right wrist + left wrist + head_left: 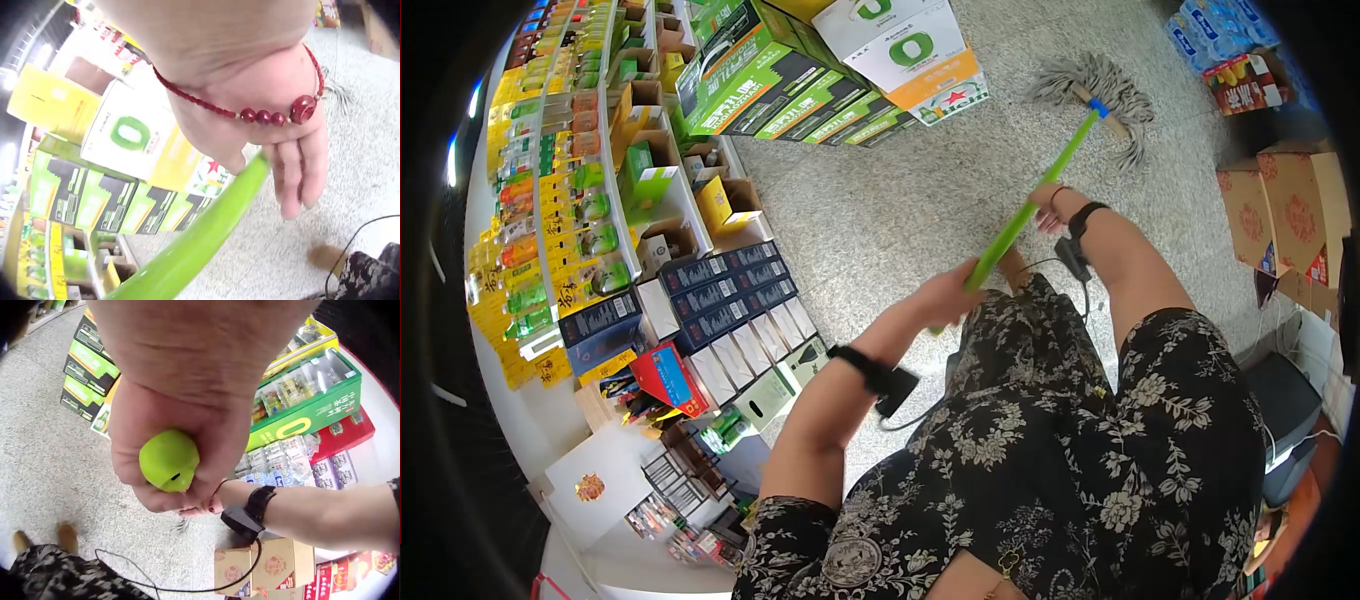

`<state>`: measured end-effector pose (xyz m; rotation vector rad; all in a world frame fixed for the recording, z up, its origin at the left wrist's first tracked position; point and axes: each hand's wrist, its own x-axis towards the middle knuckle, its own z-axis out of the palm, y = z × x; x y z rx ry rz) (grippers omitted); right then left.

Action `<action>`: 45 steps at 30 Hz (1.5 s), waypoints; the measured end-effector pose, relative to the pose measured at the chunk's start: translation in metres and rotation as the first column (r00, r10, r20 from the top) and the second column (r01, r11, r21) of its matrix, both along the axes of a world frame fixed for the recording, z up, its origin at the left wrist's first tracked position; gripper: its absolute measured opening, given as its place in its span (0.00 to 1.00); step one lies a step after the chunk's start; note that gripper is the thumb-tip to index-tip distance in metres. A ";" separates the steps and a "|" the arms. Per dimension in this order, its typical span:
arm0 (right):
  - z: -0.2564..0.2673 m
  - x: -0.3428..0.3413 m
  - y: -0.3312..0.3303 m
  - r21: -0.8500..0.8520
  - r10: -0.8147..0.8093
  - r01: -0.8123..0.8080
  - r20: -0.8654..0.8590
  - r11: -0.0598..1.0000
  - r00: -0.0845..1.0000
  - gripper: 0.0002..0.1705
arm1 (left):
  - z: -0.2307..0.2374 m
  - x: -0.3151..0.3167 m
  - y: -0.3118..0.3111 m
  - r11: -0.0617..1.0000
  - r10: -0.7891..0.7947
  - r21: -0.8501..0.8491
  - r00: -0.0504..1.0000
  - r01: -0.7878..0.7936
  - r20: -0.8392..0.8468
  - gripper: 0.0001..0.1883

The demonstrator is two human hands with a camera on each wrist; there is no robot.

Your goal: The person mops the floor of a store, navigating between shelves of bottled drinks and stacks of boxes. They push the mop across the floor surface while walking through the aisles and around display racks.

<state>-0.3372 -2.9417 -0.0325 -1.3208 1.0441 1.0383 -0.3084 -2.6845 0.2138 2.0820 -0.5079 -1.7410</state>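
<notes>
A string mop with a bright green handle [1008, 236] reaches away from the person, its grey strands [1135, 100] spread on the floor and a blue collar where they join. My left hand [948, 294] grips the handle near its top end; in the left wrist view the rounded green end [167, 456] pokes out of the curled fingers. Farther down, my right hand [1054, 208] holds the handle between thumb and forefinger. The right wrist view shows its other fingers [289, 178] hanging loosely beside the handle [200, 244].
Stacked drink cartons [800, 90] stand at the far left of the speckled floor [840, 200]. Shelves of bottles [565, 200] and dark blue boxes [730, 290] line the left. Brown cartons [1290, 215] and wrapped water bottles [1215, 35] stand to the right. Cables hang from both wrists.
</notes>
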 end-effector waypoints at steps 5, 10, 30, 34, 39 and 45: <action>0.046 0.015 -0.046 -0.113 -0.127 0.128 0.014 0.985 0.992 0.25 | -0.022 0.023 -0.063 0.994 0.018 -0.109 1.000 -0.020 -0.018 0.24; 0.053 0.012 -0.018 -0.124 -0.169 0.166 -0.012 0.978 0.986 0.24 | -0.033 0.019 -0.038 0.995 0.011 -0.100 0.998 -0.017 -0.058 0.26; 0.092 -0.117 0.507 0.490 0.704 -0.613 -0.002 0.619 0.710 0.32 | 0.083 -0.200 0.485 0.916 0.284 0.307 0.958 -0.259 -0.039 0.34; 0.096 -0.140 0.559 0.591 0.803 -0.682 0.095 0.431 0.589 0.35 | 0.112 -0.234 0.527 0.880 0.380 0.325 0.923 -0.345 -0.050 0.35; 0.113 -0.144 0.549 0.612 0.778 -0.673 0.143 0.416 0.611 0.40 | 0.118 -0.221 0.526 0.895 0.279 0.371 0.960 -0.249 -0.029 0.34; 0.102 -0.115 0.486 0.512 0.359 -0.364 0.113 0.778 0.927 0.31 | 0.088 -0.154 0.465 0.935 0.078 0.347 0.997 -0.067 -0.015 0.33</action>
